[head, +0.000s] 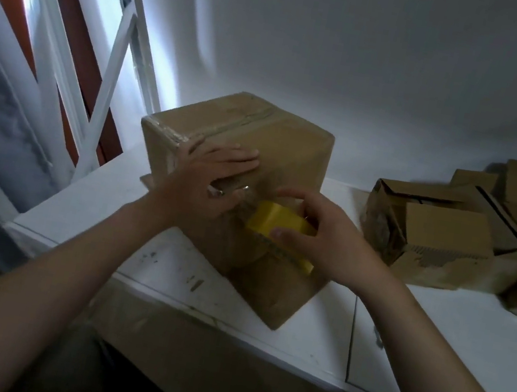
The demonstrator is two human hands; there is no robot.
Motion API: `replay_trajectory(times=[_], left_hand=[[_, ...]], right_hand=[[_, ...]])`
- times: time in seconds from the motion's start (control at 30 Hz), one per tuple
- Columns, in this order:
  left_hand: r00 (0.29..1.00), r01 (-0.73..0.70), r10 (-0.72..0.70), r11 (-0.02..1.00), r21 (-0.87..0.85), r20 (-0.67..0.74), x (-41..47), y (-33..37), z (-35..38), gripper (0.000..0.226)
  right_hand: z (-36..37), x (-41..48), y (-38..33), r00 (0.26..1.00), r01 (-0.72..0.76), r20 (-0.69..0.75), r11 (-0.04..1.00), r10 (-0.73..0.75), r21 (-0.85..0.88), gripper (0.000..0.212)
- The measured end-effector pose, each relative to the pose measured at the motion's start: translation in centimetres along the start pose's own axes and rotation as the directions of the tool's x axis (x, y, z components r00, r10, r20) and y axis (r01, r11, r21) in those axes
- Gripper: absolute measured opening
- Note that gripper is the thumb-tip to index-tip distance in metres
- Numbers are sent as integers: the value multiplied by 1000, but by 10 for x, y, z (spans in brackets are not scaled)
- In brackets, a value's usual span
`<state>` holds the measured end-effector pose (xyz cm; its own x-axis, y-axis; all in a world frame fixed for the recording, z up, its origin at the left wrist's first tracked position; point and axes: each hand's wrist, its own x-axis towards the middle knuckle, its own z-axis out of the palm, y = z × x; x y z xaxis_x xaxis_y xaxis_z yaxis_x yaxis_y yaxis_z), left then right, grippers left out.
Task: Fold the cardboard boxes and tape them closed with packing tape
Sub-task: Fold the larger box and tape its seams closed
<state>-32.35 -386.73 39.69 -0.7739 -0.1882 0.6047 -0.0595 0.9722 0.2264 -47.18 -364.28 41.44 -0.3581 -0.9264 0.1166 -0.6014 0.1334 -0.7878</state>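
**Cardboard box braced, tape roll at its near face**

Cardboard fills the middle of our view, but we begin at the left, where a white window frame (118, 43) lets in the light. Next comes our left hand (209, 173). Its fingers (239, 158) lie straight and flat on the cardboard box (292, 153), gripping nothing. We judge that this palm pins the box, and probably the free end of the tape, so that neither slips when the roll is pulled.

The box stands tilted on the white bench (168, 266), its near lower corner at the bench's front edge. Tipping it this way, we think, brings the untaped face up to our hands. A glossy strip of tape already runs along its upper seam.

Just right of the left hand, our right hand (322, 238) holds the yellow roll of packing tape (276, 221) against the near face. Its fingers (291, 236) are curled round the roll's rim, a grip that should let the roll turn as tape pays out. Whether tape is stretched between the two hands we cannot tell; something shiny shows there, blurred.

Farthest right, well apart from the box, a heap of other boxes (451, 230) lies on the bench, some open and some flattened, seemingly waiting to be folded.
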Motion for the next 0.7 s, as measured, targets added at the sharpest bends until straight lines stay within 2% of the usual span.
replay_trajectory(times=[0.07,0.13,0.23,0.3,0.4,0.47,0.57,0.7], left_hand=[[999,-1,1,1000,-16,49,-9,-18,-12,50],[999,46,-46,999,17,11,-19,-29,-15,47],[981,98,-99,995,-12,-164,-34,-27,-3,40],[942,161,-178,983,-83,-283,-37,-17,13,35],[868,280,-308,951,-129,-389,-30,-2,33,33],[848,283,-300,953,-107,-436,-28,0,41,36],[863,225,-223,973,-51,-453,-28,-6,47,32],[902,206,-214,977,-61,-375,-25,-21,43,33]], right_hand=[[14,2,-9,995,50,87,999,-49,-8,46],[26,7,-13,993,93,81,996,-92,-15,43],[41,12,-16,996,86,9,996,-86,39,33],[48,15,-14,998,59,-14,997,-58,57,29],[54,19,-12,999,31,-40,999,-30,37,26],[54,20,-10,997,39,-69,998,-36,47,25],[52,21,-7,996,38,-83,997,-33,63,29],[57,21,0,994,0,-112,996,10,94,44]])
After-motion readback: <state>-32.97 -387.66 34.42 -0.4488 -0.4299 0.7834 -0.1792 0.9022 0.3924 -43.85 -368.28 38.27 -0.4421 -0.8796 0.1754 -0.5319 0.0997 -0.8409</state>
